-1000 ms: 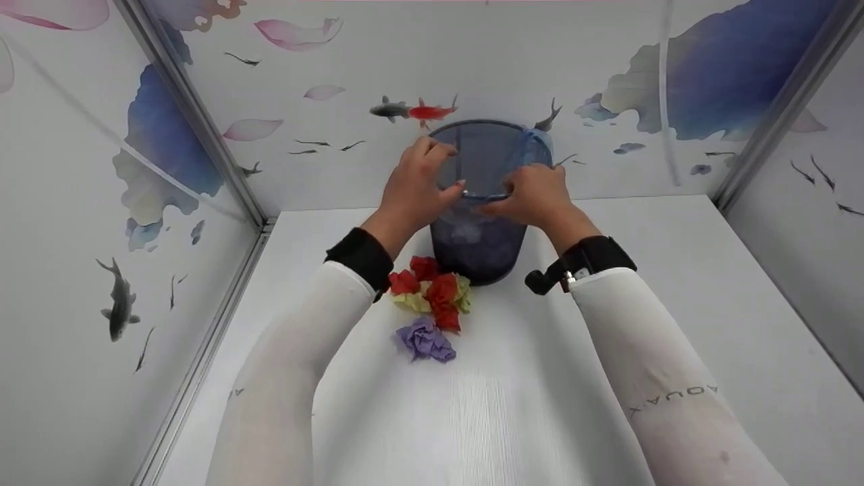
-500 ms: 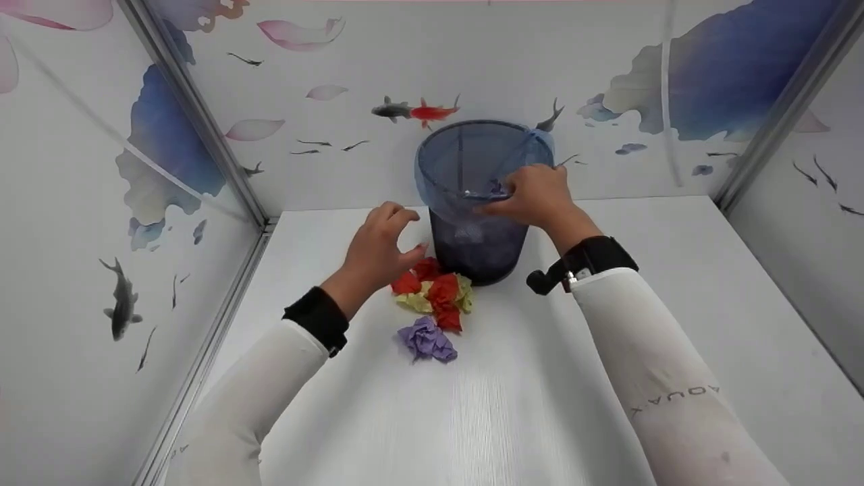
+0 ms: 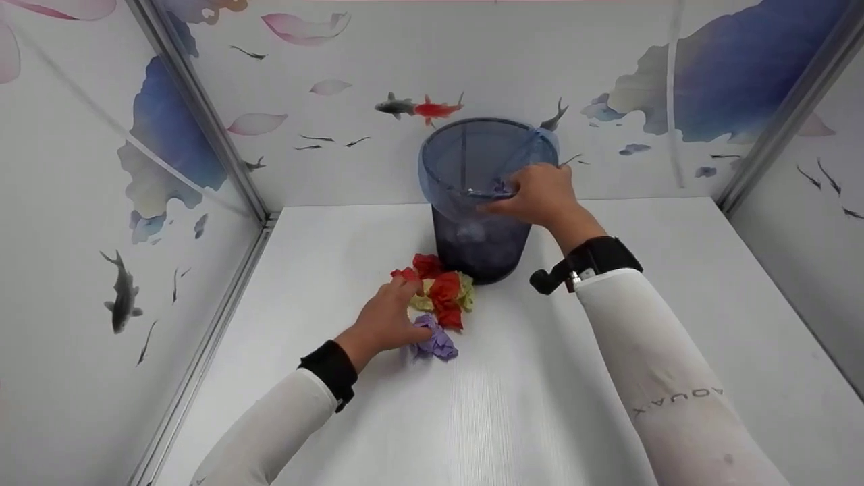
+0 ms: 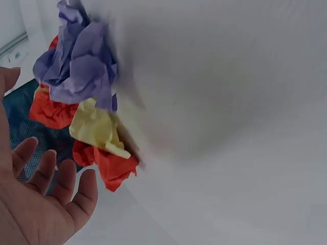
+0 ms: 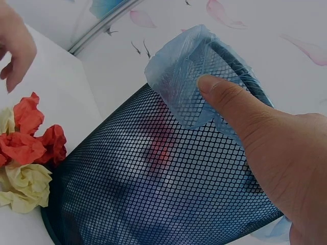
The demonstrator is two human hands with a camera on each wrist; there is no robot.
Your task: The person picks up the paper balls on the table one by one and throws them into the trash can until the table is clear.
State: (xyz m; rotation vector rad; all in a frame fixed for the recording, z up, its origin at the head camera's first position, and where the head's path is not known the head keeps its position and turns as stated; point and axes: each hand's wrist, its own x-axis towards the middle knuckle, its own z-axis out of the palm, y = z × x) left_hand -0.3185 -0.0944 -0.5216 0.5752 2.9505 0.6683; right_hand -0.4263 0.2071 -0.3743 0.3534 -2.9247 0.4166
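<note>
A dark mesh wastebasket (image 3: 482, 246) stands at the back of the table, its rim covered by a thin blue plastic bag (image 5: 179, 81). My right hand (image 3: 543, 196) grips the near right rim, thumb outside over the folded bag and fingers inside. In front of the basket lies a cluster of crumpled paper: red balls (image 3: 445, 290), yellow balls (image 4: 94, 125) and a purple ball (image 3: 440, 344) nearest me. My left hand (image 3: 388, 317) is spread at the left of the cluster, thumb close by the purple ball; the left wrist view shows its fingers loosely bent, holding nothing.
A white wall (image 3: 351, 169) with painted fish and petals rises right behind the basket. Side panels with metal frame posts (image 3: 196, 101) border the white table (image 3: 540, 391) on the left and right.
My left hand has left the basket's rim and come down toward me to the paper balls. My right hand has stayed on the rim, and the basket stands where it was.
</note>
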